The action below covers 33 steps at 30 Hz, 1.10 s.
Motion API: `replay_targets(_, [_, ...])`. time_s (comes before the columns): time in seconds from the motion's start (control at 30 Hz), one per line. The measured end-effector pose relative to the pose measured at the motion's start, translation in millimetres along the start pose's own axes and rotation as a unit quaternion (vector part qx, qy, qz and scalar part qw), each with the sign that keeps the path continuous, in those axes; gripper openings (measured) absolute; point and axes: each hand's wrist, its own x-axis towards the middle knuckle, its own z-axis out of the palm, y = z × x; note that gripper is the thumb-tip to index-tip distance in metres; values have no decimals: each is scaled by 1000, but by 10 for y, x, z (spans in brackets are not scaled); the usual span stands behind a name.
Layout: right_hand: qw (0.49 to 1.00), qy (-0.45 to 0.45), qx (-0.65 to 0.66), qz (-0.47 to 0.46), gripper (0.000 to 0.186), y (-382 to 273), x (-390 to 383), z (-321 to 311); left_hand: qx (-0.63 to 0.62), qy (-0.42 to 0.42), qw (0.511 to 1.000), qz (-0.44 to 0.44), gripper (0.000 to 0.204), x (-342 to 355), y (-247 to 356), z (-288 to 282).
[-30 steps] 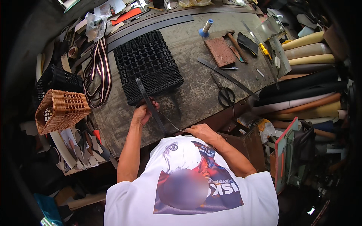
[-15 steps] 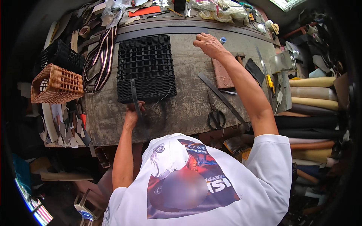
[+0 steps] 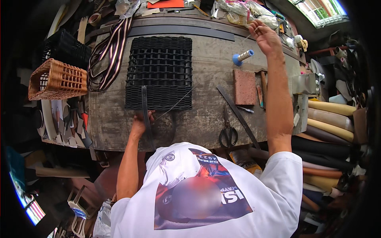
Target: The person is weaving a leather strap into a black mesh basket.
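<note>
A black woven panel (image 3: 164, 71) lies flat on the grey worktable (image 3: 206, 119). My left hand (image 3: 139, 122) grips a black strap (image 3: 144, 101) at the panel's near edge. A thin thread (image 3: 174, 103) runs slanting over the panel's near right corner. My right hand (image 3: 266, 37) is stretched to the far right of the table, fingers pinched on a thread end that rises from a spool with a blue base (image 3: 243, 57) just below it.
A wicker basket (image 3: 57, 79) and a black crate (image 3: 59, 47) stand at the left. Striped webbing (image 3: 113, 49) lies beside the panel. A brown block (image 3: 244, 86), a long dark strip (image 3: 238, 115) and scissors (image 3: 228, 134) lie at the right. Rolls of material (image 3: 329, 119) are stacked beyond.
My right arm has swung from the table's near edge to the far right and now pulls thread up off the spool. My left hand has stayed on the strap.
</note>
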Motion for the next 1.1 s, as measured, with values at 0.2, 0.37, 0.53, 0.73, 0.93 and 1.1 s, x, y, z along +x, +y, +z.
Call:
replay_targets(0.2, [990, -116, 24, -75, 34, -1323, -1046, -900, 58, -22, 997, 49, 26, 19, -60, -109])
replay_targets(0.37, [980, 76, -34, -183, 32, -2480, -2314, -2444, 62, -50, 995, 56, 24, 59, -117, -212])
replay_targets(0.53, [924, 329, -121, -154, 28, -2262, -3721, -3755, 130, -27, 983, 125, 27, 99, -234, -221])
replay_targets(0.73, [838, 347, -420, -18, 24, -128, -4312, -2358, 208, 12, 965, 158, 30, -2, -266, -276])
replay_targets(0.93, [922, -1, -361, 138, 28, 2148, -3819, 480, 359, 49, 890, 276, 34, -341, 7, -373])
replay_targets(1.1, [952, -12, -289, 101, 33, 3009, -3282, 1808, 477, 21, 799, 364, 35, -662, 396, -616])
